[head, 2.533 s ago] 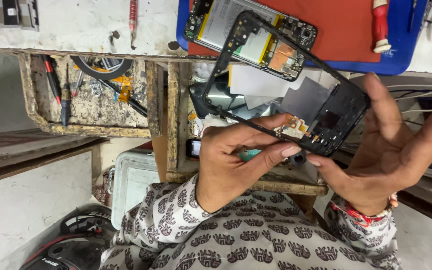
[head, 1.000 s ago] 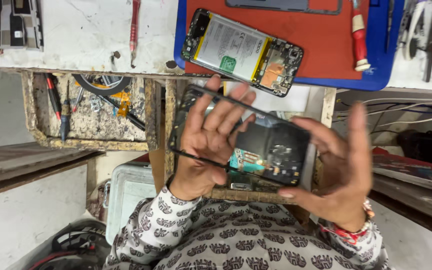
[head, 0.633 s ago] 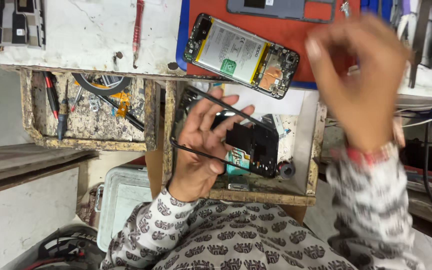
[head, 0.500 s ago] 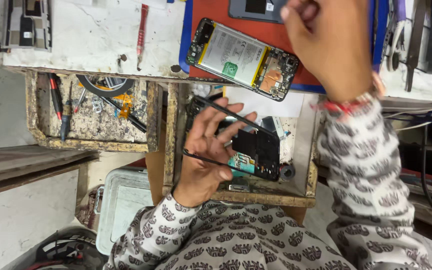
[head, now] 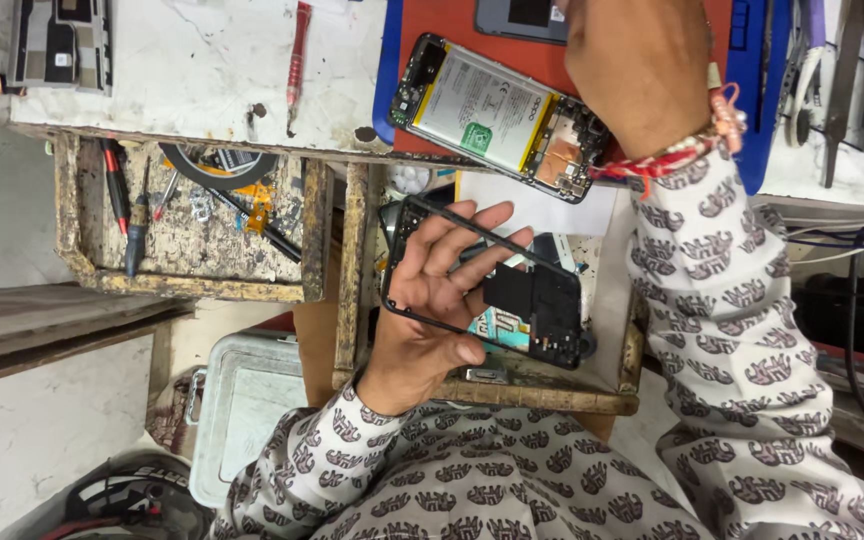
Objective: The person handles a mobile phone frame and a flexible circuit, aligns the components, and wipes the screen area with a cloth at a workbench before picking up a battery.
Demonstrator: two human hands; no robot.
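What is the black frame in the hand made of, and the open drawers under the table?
The black phone frame held by the left hand looks like matte plastic: thin, dark and without shine, though metal parts cannot be ruled out. The drawers look like bare, worn wood: pale brown, chipped and stained edges.

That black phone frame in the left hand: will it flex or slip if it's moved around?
The black phone frame is mostly open thin rails, so likely light and somewhat bendy. The left hand threads its fingers through the opening, so slipping seems unlikely. Thin edges may snap if twisted.
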